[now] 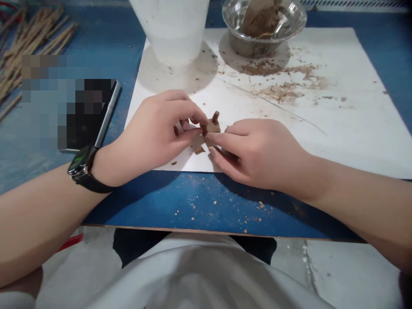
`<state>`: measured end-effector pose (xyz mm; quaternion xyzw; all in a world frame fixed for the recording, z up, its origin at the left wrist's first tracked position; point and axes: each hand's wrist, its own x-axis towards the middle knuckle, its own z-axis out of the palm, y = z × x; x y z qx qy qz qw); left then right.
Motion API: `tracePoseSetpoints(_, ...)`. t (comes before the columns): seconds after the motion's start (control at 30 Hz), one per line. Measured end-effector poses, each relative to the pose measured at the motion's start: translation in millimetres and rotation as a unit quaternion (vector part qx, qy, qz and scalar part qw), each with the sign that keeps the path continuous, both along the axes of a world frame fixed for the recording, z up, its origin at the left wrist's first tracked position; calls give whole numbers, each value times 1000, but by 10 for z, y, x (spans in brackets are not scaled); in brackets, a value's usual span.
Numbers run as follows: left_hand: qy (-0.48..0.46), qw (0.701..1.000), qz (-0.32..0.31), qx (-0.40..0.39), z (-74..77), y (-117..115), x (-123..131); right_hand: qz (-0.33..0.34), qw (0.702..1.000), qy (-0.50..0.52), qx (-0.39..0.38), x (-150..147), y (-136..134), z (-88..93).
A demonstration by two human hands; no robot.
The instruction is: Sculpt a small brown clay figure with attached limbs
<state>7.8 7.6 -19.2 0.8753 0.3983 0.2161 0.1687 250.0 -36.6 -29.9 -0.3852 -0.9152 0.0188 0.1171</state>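
Note:
A small brown clay figure (212, 125) with stubby prongs sits on the white sheet (337, 111) between my two hands. My left hand (157, 128), with a black watch on its wrist, pinches the figure's left side with thumb and fingers closed on it. My right hand (257, 150) meets it from the right, index finger and thumb pressed on the same piece. Part of the figure is hidden under my fingers.
A glass bowl (291, 25) holding a lump of clay stands at the back, beside a white plastic container (170, 30). Clay crumbs litter the sheet and the blue table (180, 201). A phone (96, 116) and a bundle of sticks (28, 47) lie at the left.

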Motion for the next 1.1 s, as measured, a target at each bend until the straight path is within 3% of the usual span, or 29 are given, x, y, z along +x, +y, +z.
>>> tracePoseSetpoints(0.57, -3, 1000, 3, -17, 21, -10, -16, 24, 999, 18, 37, 30, -25, 17)
tracePoseSetpoints(0.7, 16, 999, 29, -2, 41, -68, -84, -22, 998, 60, 9, 62, 7, 14)
tracePoseSetpoints(0.87, 37, 999, -36, -4, 63, -114, -156, -24, 997, 65, -39, 58, 18, -3)
tracePoseSetpoints(1.1, 100, 992, -83, 8, 58, -156, -136, -10, 999, 28, -19, 49, 18, 17)
